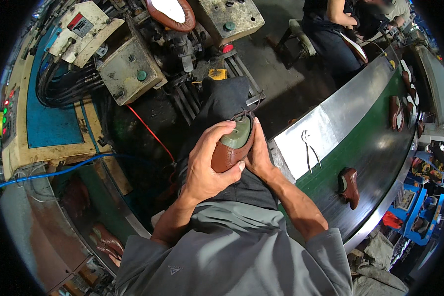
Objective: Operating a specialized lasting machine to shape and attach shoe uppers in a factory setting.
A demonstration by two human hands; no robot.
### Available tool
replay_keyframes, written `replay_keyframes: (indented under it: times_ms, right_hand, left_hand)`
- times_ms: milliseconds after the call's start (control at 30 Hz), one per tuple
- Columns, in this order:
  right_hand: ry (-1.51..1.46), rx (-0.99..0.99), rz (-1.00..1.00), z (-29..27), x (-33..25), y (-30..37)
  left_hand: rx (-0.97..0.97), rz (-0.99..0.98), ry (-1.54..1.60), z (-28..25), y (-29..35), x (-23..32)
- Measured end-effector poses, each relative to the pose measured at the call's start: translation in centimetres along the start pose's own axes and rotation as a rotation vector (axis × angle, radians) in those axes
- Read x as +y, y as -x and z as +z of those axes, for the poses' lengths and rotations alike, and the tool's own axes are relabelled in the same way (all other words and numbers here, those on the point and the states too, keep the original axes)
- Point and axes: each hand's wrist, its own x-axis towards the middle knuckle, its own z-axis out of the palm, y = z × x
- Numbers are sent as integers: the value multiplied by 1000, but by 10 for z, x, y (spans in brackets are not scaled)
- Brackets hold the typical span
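Observation:
In front of my lap is a brown leather shoe upper with a row of small punched holes, fitted around a green shoe last. Dark laces show at its far end. My left hand wraps the left side of the shoe, its thumb across the near heel end and its fingers up by the last's top edge. Against the right side presses my right hand, fingers pointing away from me. A pair of metal pincers lies on a pale metal plate to my right.
A green conveyor belt runs along my right, carrying a brown shoe and several others farther off. Ahead stands a machine with control boxes and a shoe with a white sole. A co-worker sits beyond. More shoes lie at left.

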Motion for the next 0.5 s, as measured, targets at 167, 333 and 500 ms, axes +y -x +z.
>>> replay_keyframes:
  times_ms: [167,333,500]
  right_hand:
    - [-20,7,-15,1,4,1]
    - [-28,-93,102,-19,0,-11]
    - [-253,-419,437,-80,-39,-77]
  left_hand:
    - [3,2,-6,1,-2,1]
    - [-101,-48,152,-10,-17,-12]
    - [-3,-209,385,-31,-83,-36]
